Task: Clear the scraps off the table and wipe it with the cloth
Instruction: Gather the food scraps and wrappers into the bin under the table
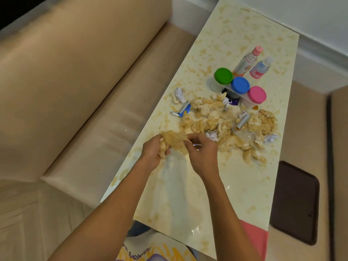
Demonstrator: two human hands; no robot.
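A heap of beige peel scraps (226, 121) mixed with crumpled paper balls (178, 94) and small foil wrappers (183, 110) covers the middle of the glossy cream table (235, 185). My left hand (155, 152) is closed around a bunch of beige scraps (174, 139) at the table's left edge. My right hand (202, 150) pinches the same bunch from the right side. A pink cloth (258, 240) hangs at the table's near right corner, partly hidden by my right forearm.
Three jars with green (223, 75), blue (240, 85) and pink (256, 95) lids stand behind the heap, with two plastic bottles (250, 63) beyond them. A beige sofa (75, 91) runs along the left. A dark brown mat (295, 202) lies on the floor at right.
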